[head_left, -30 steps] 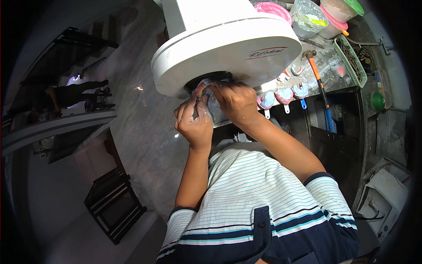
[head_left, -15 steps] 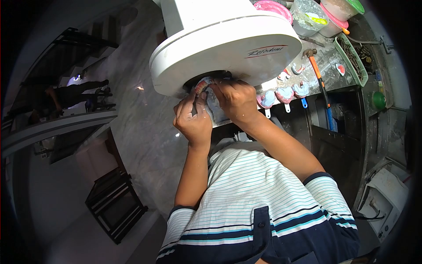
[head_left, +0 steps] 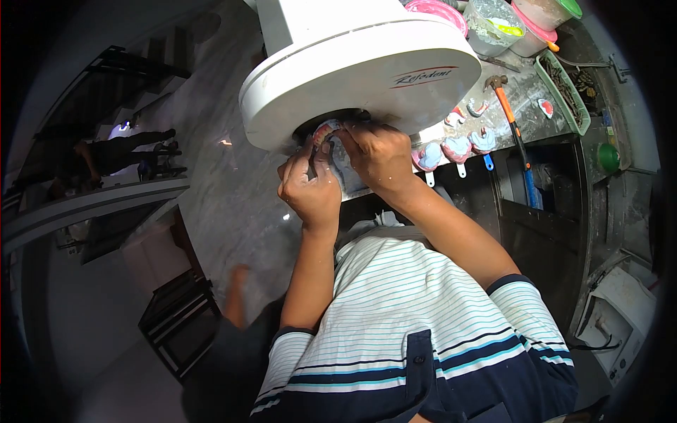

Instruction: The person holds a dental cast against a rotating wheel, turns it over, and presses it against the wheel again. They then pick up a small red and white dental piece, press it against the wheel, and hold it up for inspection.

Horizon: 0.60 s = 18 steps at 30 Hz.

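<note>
Between both hands is a small curved dental piece (head_left: pixel 326 131), pink and white with pale crust, at the dark opening of a white machine (head_left: pixel 352 77). My left hand (head_left: pixel 310 185) pinches its lower left side between thumb and fingers. From the right, my right hand (head_left: pixel 377 151) grips its other end, fingers curled. The machine's rim hangs just above my fingers, and part of the opening is hidden behind them.
A hammer (head_left: pixel 509 116), pink and blue moulds on trays (head_left: pixel 457 148), a green basket (head_left: pixel 563 92) of thin pieces and tubs (head_left: pixel 493 29) stand on the right-hand counter. Another person's arm (head_left: pixel 235 296) is at lower left; a further person (head_left: pixel 120 151) is at far left.
A person in dark clothing has come into view at the lower left, with a bare arm extended. My hands have barely moved, and the dental piece is turned slightly.
</note>
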Motion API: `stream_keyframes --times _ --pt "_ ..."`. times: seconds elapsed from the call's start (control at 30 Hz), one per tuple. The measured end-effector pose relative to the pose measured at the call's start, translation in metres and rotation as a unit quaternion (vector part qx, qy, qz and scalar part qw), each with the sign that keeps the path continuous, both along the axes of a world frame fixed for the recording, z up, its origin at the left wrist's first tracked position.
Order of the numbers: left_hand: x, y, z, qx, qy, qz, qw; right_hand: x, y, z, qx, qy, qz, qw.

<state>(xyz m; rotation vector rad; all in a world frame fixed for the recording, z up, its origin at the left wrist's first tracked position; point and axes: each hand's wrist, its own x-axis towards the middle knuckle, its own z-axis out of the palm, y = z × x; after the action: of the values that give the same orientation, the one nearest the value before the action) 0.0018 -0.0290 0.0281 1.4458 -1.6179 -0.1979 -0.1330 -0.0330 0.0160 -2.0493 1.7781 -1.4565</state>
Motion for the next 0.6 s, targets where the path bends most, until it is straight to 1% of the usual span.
stream_keyframes --times 0.07,0.27,0.37,0.6 --pt "-0.0019 -0.0001 -0.0008 -0.001 0.017 0.003 1.0 0.0 -0.0004 -0.0005 -0.005 -0.003 0.0 1.0" --pt "-0.0028 0.0001 0.0011 0.019 0.019 0.011 1.0 0.0005 -0.0002 -0.001 0.005 0.003 -0.009 1.0" --pt "-0.0034 -0.0015 0.002 -0.001 0.019 0.009 1.0 0.0007 -0.0016 -0.0014 0.002 0.005 -0.013 1.0" --pt "-0.0036 -0.0024 0.0021 0.007 0.019 0.016 1.0 0.0012 -0.0022 0.0006 0.004 0.007 -0.019 1.0"
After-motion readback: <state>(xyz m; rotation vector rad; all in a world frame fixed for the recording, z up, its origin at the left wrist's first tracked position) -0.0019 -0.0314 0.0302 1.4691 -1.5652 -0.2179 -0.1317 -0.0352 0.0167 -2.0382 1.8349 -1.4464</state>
